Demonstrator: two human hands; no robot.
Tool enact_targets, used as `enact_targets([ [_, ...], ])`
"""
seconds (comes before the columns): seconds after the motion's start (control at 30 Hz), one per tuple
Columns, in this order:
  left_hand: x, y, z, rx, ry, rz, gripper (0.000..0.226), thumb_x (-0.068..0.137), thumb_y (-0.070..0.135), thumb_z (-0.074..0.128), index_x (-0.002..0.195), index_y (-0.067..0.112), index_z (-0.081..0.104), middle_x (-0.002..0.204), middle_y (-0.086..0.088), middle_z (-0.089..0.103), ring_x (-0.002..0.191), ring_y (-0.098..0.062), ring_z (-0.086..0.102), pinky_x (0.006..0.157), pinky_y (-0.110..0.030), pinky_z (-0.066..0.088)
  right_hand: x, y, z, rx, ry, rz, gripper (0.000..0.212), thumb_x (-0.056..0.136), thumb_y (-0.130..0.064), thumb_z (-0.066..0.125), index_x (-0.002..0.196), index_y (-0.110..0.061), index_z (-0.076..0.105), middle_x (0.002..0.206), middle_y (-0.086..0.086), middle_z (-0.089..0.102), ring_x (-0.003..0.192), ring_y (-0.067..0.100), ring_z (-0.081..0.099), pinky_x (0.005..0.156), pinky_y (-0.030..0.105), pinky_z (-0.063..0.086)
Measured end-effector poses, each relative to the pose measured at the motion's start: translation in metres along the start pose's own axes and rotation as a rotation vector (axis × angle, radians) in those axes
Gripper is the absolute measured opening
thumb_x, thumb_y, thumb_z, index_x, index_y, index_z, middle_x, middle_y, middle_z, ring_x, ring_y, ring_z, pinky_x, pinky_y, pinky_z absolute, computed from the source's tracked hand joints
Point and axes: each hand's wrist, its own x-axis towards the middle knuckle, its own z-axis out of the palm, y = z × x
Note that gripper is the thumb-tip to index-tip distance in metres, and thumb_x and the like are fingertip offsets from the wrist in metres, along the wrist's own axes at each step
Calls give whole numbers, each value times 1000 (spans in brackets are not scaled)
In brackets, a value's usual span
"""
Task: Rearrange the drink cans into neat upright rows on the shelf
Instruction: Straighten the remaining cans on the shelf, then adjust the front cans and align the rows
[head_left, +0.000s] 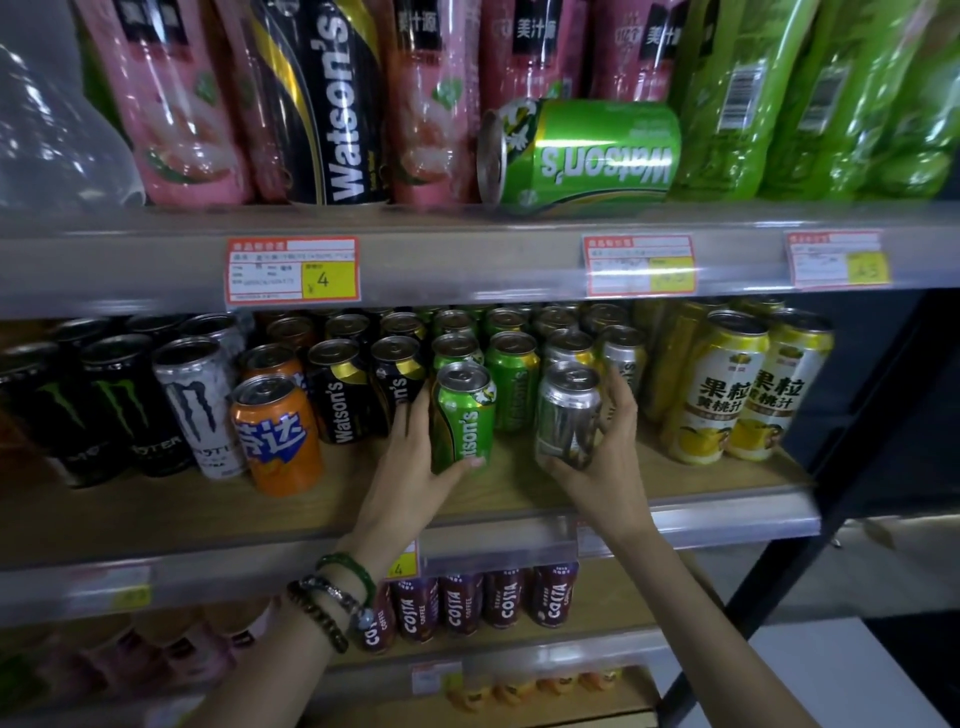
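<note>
On the middle wooden shelf my left hand grips an upright green Watson's can at the front of the green row. My right hand grips an upright silver can just to its right. Behind them stand rows of green, silver and black Watson's cans. An orange Fanta can stands forward at the left. On the shelf above, a green Watson's can lies on its side.
Monster cans fill the shelf's left end, and yellow peach juice cans stand at its right end. Pink and green bottles line the upper shelf. Costa coffee bottles stand on the shelf below. Price tags hang on the shelf edges.
</note>
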Motion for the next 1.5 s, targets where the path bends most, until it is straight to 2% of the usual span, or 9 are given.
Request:
enact_targets([
  [0.1, -3, -2, 2, 7, -11, -14, 100, 73, 69, 59, 152, 19, 21, 137, 14, 29, 131, -13, 41, 105, -43, 47, 0, -4, -4, 9, -66, 96, 123, 73, 1, 84, 157, -34, 0, 157, 3, 39, 140, 16, 46, 108, 50, 47],
  [0.23, 0, -7, 1, -13, -45, -72, 98, 68, 75, 58, 145, 22, 31, 142, 8, 34, 129, -18, 47, 106, -45, 46, -3, -2, -3, -32, 13, 166, 116, 69, -6, 89, 154, -36, 16, 142, 1, 56, 126, 16, 58, 102, 45, 52],
  [0.47, -2, -7, 2, -3, -42, -85, 94, 68, 73, 61, 143, 21, 37, 139, 9, 37, 126, -18, 50, 104, -44, 47, 8, -1, 1, -284, 154, 106, 110, 59, -17, 96, 147, -7, 32, 138, 14, 46, 130, 33, 42, 108, 41, 39],
  [0.8, -5, -2, 0, 23, -21, -148, 84, 72, 62, 72, 139, 19, 41, 139, 5, 43, 124, -18, 52, 102, -42, 49, 3, -4, 2, -341, 120, 110, 122, 64, -32, 93, 157, -17, 16, 140, 13, 44, 129, 33, 43, 103, 51, 43],
  [0.93, -6, 2, -4, 11, -23, -160, 93, 71, 59, 75, 145, 17, 37, 145, 2, 39, 130, -21, 48, 106, -44, 46, -2, -7, 1, -349, 168, 52, 124, 64, -40, 92, 159, -18, 15, 145, 15, 43, 130, 36, 41, 108, 49, 33],
  [1.03, -10, 7, -15, -12, 9, -146, 105, 68, 64, 72, 151, 16, 29, 150, 1, 33, 134, -17, 42, 109, -37, 40, -7, -14, 1, -401, 252, -46, 110, 70, -37, 87, 156, -14, 23, 151, 14, 41, 137, 35, 37, 110, 42, 24],
  [1.13, -26, 14, -31, -19, 126, -28, 74, 82, 56, 65, 143, 20, 43, 135, 8, 43, 118, -7, 51, 97, -26, 46, -14, -34, 3, -357, 305, -166, 86, 79, -27, 76, 151, -13, 32, 150, 14, 42, 137, 32, 36, 112, 38, 22],
  [1.3, -41, 30, -61, -73, 281, 140, 28, 93, 36, 61, 113, 17, 64, 104, 8, 59, 96, -6, 61, 81, -35, 54, -17, -93, 10, -216, 402, -373, 45, 86, -12, 67, 129, -8, 51, 129, 10, 54, 123, 16, 43, 102, 42, 41],
  [1.5, -48, 88, -90, -99, 343, 305, 20, 94, 37, 60, 101, 19, 66, 93, 11, 62, 86, -9, 63, 68, -29, 53, -15, -151, 8, -162, 515, -521, 29, 83, -2, 67, 110, -5, 56, 114, 1, 54, 111, 16, 48, 90, 35, 42],
])
